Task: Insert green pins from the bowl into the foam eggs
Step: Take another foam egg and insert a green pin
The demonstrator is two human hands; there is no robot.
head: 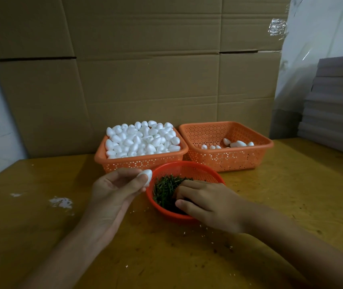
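Pin-picking looked to be the step in hand: the right hand (206,202) lay palm-down in the red mesh bowl (187,163), fingers curled among thin, stiff green pins (166,190); whether it pinched one, I could not tell. At the bowl's 10 o'clock the left hand (114,190) pinched a smooth foam egg (148,177). Next called for singling out one pin. Beyond, a perforated orange basket (141,162) at 11 o'clock was heaped with eggs; the second basket (229,158) at 1 o'clock held few
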